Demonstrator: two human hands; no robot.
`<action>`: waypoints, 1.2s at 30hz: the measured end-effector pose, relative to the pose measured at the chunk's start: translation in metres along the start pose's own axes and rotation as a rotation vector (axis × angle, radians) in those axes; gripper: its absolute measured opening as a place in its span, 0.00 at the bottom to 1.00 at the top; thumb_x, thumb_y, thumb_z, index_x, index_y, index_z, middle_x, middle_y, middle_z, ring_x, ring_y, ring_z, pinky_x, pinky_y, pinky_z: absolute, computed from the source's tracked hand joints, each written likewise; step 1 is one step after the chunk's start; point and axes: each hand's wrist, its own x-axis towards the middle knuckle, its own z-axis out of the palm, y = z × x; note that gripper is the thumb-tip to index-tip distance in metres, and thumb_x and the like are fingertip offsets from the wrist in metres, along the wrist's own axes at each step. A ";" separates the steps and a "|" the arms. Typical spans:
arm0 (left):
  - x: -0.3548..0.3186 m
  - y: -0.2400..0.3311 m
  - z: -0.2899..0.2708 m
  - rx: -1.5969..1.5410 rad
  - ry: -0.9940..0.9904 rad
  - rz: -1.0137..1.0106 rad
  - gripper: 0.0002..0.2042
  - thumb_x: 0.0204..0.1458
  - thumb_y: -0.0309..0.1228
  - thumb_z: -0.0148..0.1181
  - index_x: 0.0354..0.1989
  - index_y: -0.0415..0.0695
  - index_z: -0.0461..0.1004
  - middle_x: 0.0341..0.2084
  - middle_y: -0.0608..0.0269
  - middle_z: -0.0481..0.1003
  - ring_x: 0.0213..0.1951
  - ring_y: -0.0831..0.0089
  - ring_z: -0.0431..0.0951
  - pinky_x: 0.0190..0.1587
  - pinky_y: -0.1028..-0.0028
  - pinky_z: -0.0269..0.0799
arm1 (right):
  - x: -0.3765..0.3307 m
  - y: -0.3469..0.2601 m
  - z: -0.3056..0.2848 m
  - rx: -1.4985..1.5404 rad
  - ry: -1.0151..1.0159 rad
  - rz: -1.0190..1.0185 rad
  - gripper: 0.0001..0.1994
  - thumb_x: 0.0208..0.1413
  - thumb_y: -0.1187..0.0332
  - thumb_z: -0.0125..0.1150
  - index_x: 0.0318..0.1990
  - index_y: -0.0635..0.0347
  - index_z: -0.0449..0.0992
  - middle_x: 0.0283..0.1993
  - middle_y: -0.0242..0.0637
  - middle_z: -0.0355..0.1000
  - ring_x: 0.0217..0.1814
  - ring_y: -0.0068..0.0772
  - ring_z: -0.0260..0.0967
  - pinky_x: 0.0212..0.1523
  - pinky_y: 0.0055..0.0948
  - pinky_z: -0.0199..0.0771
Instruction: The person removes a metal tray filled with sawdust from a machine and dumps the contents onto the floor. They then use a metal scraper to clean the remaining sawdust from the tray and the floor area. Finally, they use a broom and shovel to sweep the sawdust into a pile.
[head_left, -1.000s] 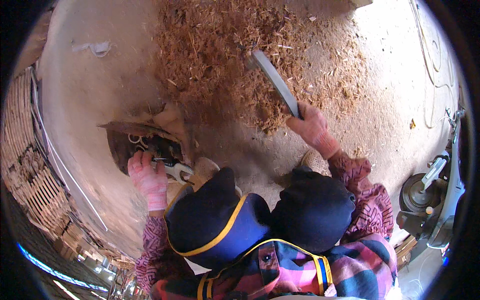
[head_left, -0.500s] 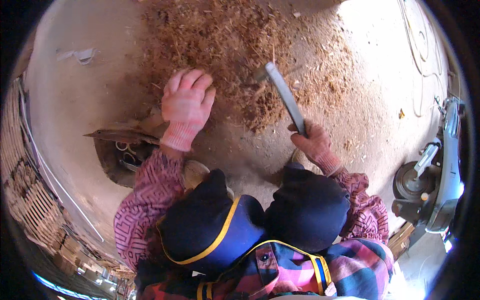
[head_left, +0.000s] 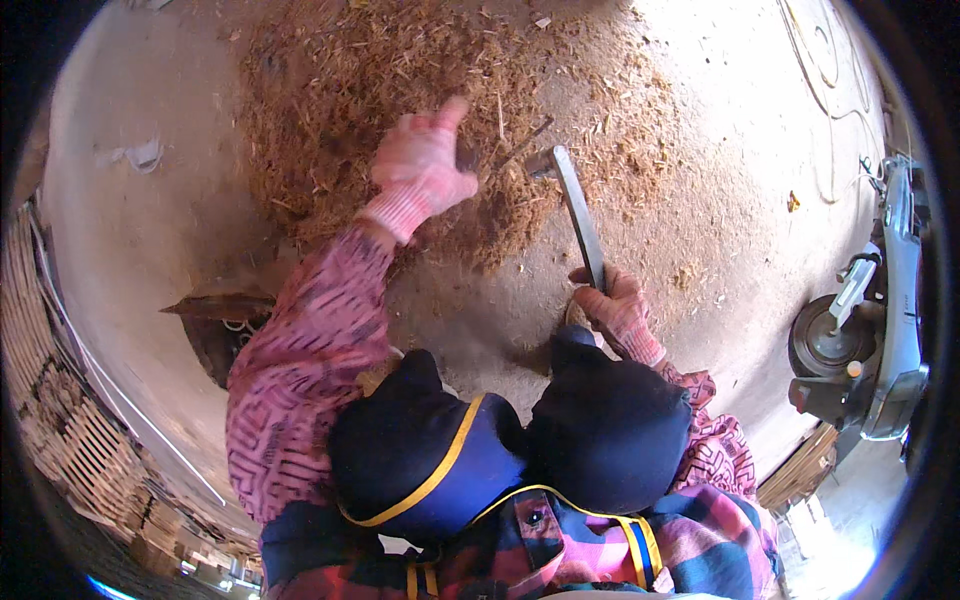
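Change of state: my left hand, at the bin 1 second ago, is now forward over the shavings. My right hand has kept its hold on the tool. Effect: the left hand is clear of the bin and near the far end of the tool.

Hand states:
- Left: open, thumb and fingers spread, slightly blurred. No object is visible in it. I cannot tell whether it touches the shavings.
- Right: closed around the near end of the tool.

Tool position: ahead of my right knee, pointing away from me, far end at the near right part of the shavings. Contact with the floor cannot be confirmed.

Count:
- Hands: 2.
- Tool: 1.
- Bin: 1, partly hidden by my left sleeve.
- Rings in the bin: at least 1.
- Machine, far right: 1.
- Shavings: 1 spread, pieces too many to count.
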 end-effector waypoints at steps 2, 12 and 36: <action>-0.005 -0.037 0.033 -0.402 0.545 0.419 0.37 0.38 0.44 0.72 0.62 0.62 0.64 0.53 0.56 0.68 0.53 0.59 0.71 0.52 0.62 0.72 | 0.004 0.004 0.004 -0.056 -0.005 0.005 0.15 0.50 0.69 0.62 0.46 0.61 0.77 0.29 0.27 0.72 0.29 0.19 0.66 0.31 0.22 0.66; -0.005 -0.116 0.039 -0.133 0.738 0.115 0.27 0.44 0.38 0.68 0.57 0.61 0.71 0.62 0.65 0.62 0.64 0.56 0.58 0.66 0.58 0.55 | 0.015 0.019 0.007 -0.006 -0.056 0.006 0.16 0.50 0.67 0.63 0.47 0.60 0.77 0.34 0.27 0.74 0.35 0.21 0.68 0.37 0.24 0.68; -0.144 -0.150 0.036 -1.143 0.953 0.105 0.32 0.39 0.20 0.70 0.58 0.44 0.69 0.49 0.58 0.72 0.49 0.66 0.74 0.54 0.67 0.71 | 0.061 -0.049 0.051 -0.527 -0.233 -0.202 0.16 0.49 0.60 0.62 0.42 0.59 0.78 0.26 0.31 0.73 0.28 0.23 0.69 0.32 0.29 0.70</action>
